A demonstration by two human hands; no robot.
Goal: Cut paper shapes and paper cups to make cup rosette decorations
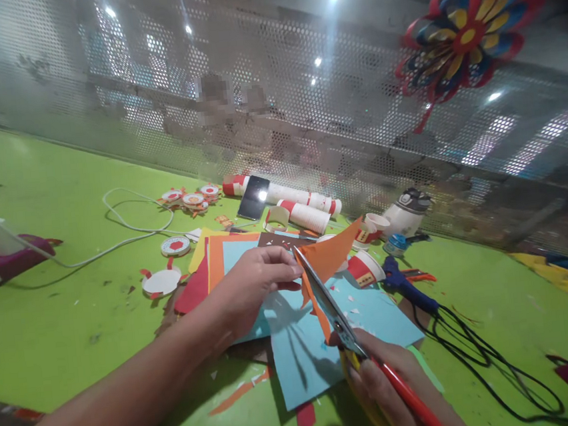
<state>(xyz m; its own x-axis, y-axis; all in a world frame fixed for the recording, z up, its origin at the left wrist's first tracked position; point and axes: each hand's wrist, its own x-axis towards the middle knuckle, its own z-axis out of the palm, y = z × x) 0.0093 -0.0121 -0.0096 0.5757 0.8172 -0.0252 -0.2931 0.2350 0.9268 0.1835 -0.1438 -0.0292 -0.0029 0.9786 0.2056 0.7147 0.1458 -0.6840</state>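
My left hand (258, 282) pinches the edge of a piece of orange paper (335, 253) above the pile of coloured sheets. In my right hand (380, 378) is a pair of scissors (335, 315) with one red and one yellow handle. Their blades point up and away, with the orange paper at them and a narrow orange strip hanging alongside. Beneath both hands lies a light blue sheet (299, 372) sprinkled with small scraps. Orange, yellow and red sheets (195, 290) stick out to the left of it.
A blue glue gun (414, 287) with a coiled black cord lies at right. Behind the paper are a phone (254, 198), stacked paper cups (309, 216) and a white bottle (405, 218). Paper discs (163, 282) and a white cable (111, 246) occupy the left. A perforated metal screen (274, 113) stands behind.
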